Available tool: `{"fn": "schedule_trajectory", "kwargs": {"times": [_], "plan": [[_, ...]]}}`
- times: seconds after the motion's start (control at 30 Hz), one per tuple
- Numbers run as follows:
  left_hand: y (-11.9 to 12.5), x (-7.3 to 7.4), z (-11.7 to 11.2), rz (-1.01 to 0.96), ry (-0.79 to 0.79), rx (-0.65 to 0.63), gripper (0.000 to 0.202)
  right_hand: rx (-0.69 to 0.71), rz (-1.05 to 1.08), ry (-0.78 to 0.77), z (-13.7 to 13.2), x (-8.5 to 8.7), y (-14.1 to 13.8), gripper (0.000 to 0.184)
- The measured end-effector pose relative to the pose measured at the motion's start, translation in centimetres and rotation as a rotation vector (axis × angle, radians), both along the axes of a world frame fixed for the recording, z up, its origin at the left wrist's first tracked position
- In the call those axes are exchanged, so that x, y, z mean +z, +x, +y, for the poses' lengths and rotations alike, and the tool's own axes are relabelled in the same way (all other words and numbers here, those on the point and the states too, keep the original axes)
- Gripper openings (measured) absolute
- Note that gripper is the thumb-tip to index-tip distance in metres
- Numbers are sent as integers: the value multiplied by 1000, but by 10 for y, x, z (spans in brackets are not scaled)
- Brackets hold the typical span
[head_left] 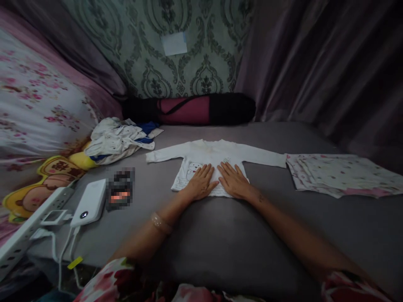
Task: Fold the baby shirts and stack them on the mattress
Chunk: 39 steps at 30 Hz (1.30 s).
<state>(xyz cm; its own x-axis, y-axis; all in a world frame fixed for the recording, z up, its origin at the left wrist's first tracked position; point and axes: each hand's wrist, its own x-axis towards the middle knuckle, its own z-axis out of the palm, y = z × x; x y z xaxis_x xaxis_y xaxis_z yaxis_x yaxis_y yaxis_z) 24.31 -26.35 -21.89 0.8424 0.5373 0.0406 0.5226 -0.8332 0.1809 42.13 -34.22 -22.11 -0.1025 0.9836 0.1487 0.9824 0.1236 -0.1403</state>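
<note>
A small white long-sleeved shirt [212,153] lies spread out on the grey bed surface [201,235], its sleeves stretched to both sides and its collar away from me. A cartoon animal print and some lines of lettering show on its front. My left hand [202,182] rests flat on the lower left part of the shirt, fingers extended. Beside it, my right hand [234,180] presses flat on the lower right part, fingers a little apart. The thumbs come close to each other over the middle. Part of the print is covered by the hands.
Folded patterned cloths [343,174] lie at the right, touching the right sleeve's cuff. Rumpled clothes [118,138] are heaped at the back left. A white power bank [90,201] with cables and a blurred-out item [120,188] lie left. A black and maroon long bag [189,110] lines the wall.
</note>
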Motion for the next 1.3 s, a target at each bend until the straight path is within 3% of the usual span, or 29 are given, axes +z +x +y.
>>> {"fn": "schedule_trajectory", "kwargs": {"times": [0.13,0.27,0.37,0.5,0.63,0.77,0.83,0.97,1.1,1.3], "plan": [[-1,4,-2,61,27,15,66,-10,-40,-28,0,1,0,55],[7,26,10,71,40,-28,58,-10,33,-101,18,16,10,50],[23,40,21,57,35,21,43,-116,55,-43,39,23,20,50],[43,40,24,103,-4,55,49,-266,54,-106,59,17,24,58],[51,43,25,189,-57,5,49,-272,104,-203,67,14,26,58],[55,58,35,231,-31,-4,32,-286,352,-152,73,32,58,51],[60,61,43,212,-30,30,30,-457,419,-57,71,42,87,47],[77,53,61,50,-12,72,30,-970,219,-4,45,47,146,39],[104,38,82,-75,12,31,29,-1068,18,10,20,33,180,35],[149,13,110,-278,-66,-70,34,-1128,25,-17,19,23,190,36]]}}
